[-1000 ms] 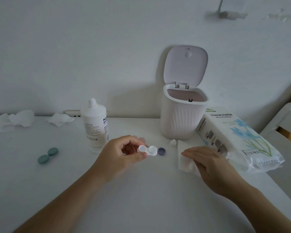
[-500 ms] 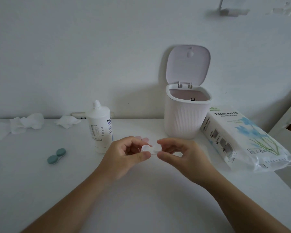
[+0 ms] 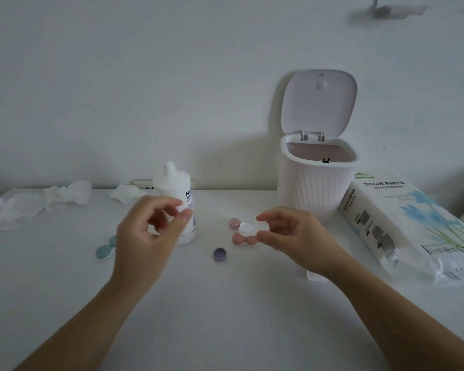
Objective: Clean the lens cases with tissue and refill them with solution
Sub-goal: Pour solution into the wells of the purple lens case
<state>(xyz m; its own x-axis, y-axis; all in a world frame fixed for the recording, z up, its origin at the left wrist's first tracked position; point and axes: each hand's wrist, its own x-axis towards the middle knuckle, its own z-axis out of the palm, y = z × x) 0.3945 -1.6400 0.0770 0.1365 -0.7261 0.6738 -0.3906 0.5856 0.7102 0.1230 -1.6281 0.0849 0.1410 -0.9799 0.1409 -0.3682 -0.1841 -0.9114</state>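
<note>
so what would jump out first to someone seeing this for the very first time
Two bare hands meet mid-table: the right hand pinches a clear lens case above a pink case, while the left hand hovers with curled fingers in front of the solution bottle. Behind them a white ribbed bin stands with its lid up, a tissue paper pack lying to its right.

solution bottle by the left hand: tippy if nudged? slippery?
The solution bottle stands upright, tall against its base, so a push near the nozzle would probably tip it; lower down it may just slide. Its smooth white plastic on the smooth table looks fairly slick. How full it is cannot be seen.
</note>
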